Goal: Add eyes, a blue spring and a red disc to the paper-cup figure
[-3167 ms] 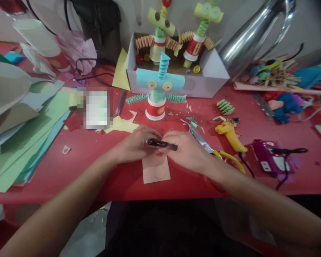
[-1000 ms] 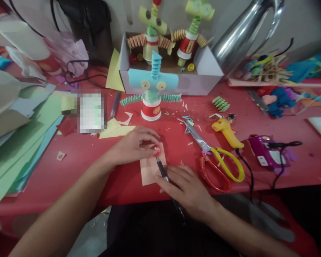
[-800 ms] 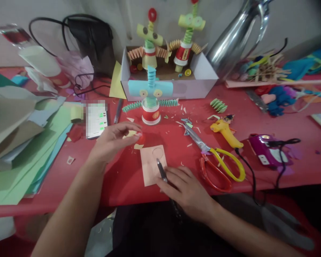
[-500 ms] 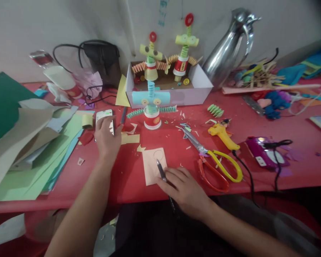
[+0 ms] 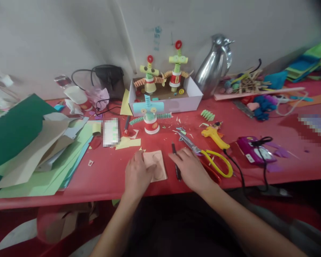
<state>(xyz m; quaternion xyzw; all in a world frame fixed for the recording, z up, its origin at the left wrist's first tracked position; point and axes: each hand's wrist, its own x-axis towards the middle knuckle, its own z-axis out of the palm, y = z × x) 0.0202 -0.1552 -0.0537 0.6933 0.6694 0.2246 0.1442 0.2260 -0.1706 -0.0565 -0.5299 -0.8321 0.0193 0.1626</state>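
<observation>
A peach paper square [image 5: 158, 167] with a drawn circle lies near the red table's [image 5: 109, 171] front edge. My left hand [image 5: 137, 173] rests on its left edge, fingers curled onto the sheet. A black pen [image 5: 176, 165] lies on the table just right of the paper. My right hand [image 5: 191, 168] lies flat beside it, fingers stretched out and touching the pen, palm over the red handle of the scissors [image 5: 203, 154].
A yellow glue gun [image 5: 214, 136] and a purple device [image 5: 253, 151] with cables sit to the right. A blue paper figure [image 5: 149, 117], a white box [image 5: 173, 105] of figures and a silver jug [image 5: 214, 66] stand behind. A phone [image 5: 111, 132] and coloured paper sheets [image 5: 29, 150] lie left.
My left hand came back from the phone to the paper's left edge. My right hand laid the pen down beside the paper and moved up towards the scissors. The view lifted and widened.
</observation>
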